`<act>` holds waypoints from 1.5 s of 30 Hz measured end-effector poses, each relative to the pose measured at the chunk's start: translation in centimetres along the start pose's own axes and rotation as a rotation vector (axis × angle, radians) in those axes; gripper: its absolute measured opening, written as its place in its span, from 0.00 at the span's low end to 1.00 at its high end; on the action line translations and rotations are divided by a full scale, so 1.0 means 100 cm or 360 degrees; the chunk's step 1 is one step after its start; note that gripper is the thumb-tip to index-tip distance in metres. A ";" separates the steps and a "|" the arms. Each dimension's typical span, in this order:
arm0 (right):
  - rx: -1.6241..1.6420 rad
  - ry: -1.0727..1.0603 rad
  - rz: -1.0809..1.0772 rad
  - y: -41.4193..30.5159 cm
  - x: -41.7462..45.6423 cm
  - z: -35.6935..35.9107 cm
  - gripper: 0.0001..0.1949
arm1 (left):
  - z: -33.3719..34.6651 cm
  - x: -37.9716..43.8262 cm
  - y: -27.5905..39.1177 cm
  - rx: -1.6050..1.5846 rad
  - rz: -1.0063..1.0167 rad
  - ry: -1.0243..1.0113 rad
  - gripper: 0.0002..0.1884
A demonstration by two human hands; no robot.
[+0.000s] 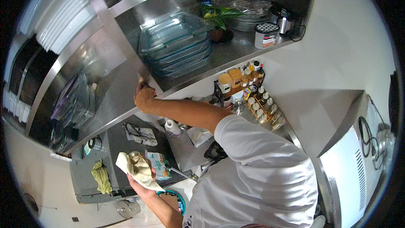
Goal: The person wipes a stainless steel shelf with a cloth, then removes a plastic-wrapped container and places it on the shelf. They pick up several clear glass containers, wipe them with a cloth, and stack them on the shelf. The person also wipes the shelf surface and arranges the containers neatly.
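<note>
My left hand (144, 188) holds a cream cloth (142, 174) bunched over the palm. A small clear round item, perhaps glass, shows at the cloth's upper edge. My right arm is raised, and my right hand (145, 98) is at the upright divider of a stainless steel wall shelf (117, 82). Its fingers are curled near a small dark spot; whether they grip anything is unclear. Just beyond that hand, a stack of rectangular glass baking dishes (175, 44) sits on the shelf. Below my left hand is a printed soft packet (158, 164) on the dark counter.
Clear containers (76, 101) and stacked white plates (66, 22) fill the left shelves. A potted plant (220, 25) and a grey tub (266, 36) stand near the dishes. Spice jars (243, 80) line a rack below. A green cloth (102, 177) hangs at the counter edge.
</note>
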State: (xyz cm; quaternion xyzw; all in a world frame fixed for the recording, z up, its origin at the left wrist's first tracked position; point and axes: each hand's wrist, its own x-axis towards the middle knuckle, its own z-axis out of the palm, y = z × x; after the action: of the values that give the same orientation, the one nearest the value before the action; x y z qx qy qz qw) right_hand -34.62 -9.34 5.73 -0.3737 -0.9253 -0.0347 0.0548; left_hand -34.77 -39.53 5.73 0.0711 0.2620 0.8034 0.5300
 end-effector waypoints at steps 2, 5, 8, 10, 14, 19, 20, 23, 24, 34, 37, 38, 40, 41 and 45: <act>-0.0066 0.0210 0.0112 -0.002 -0.014 -0.002 0.20 | 0.009 0.001 -0.002 0.0017 -0.0050 -0.0058 0.23; -0.0219 0.0690 -0.0104 0.004 -0.039 -0.004 0.11 | 0.005 0.005 0.000 0.0007 -0.0170 -0.0180 0.23; -0.0309 0.0883 -0.0296 0.025 -0.031 0.011 0.11 | 0.011 0.014 -0.007 0.0032 -0.0266 -0.0275 0.23; -0.0110 0.0740 -0.0291 0.019 -0.021 0.013 0.11 | 0.025 0.011 -0.012 0.0079 -0.0145 -0.0192 0.24; 0.0166 0.0575 -0.0149 0.016 0.002 0.005 0.09 | 0.035 0.021 -0.021 0.0285 -0.0144 -0.0020 0.25; -0.0057 0.0688 -0.0016 -0.002 -0.003 -0.018 0.12 | 0.043 0.014 -0.022 0.0201 -0.0092 0.0068 0.23; -0.0091 0.0663 -0.0008 -0.006 -0.005 -0.022 0.13 | 0.044 0.015 -0.021 0.0181 -0.0082 0.0132 0.23; -0.0271 0.0692 -0.0031 -0.008 -0.002 -0.030 0.14 | 0.052 0.014 -0.021 0.0107 -0.0051 0.0252 0.23; -0.0339 0.0716 -0.0036 -0.006 0.002 -0.029 0.14 | 0.050 0.014 -0.021 0.0105 -0.0053 0.0223 0.23; -0.0250 0.1034 -0.0358 -0.005 -0.013 -0.076 0.10 | 0.027 0.033 -0.019 0.0198 -0.0134 0.0102 0.23; -0.0195 0.1122 -0.0684 0.009 -0.050 -0.093 0.11 | 0.026 0.038 -0.020 0.0216 -0.0131 0.0205 0.23; -0.0031 0.1223 -0.0764 0.019 -0.059 -0.095 0.12 | 0.024 0.039 -0.020 0.0203 -0.0158 0.0170 0.22; 0.0458 0.1204 -0.0754 0.039 -0.084 -0.100 0.12 | 0.025 0.040 -0.021 0.0194 -0.0168 0.0182 0.22; 0.0758 0.1084 -0.0651 0.053 -0.100 -0.105 0.12 | 0.030 0.040 -0.022 0.0195 -0.0161 0.0214 0.22; 0.1987 0.0572 -0.0343 0.115 -0.150 -0.082 0.08 | 0.025 0.046 -0.024 0.0146 -0.0234 0.0138 0.22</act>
State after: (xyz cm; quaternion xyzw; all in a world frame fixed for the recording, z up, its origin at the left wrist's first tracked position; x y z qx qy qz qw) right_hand -15.33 -12.24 12.24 -0.1654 -0.7803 0.4413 0.4113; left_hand -33.82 -33.85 5.91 0.0411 0.3258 0.7517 0.5720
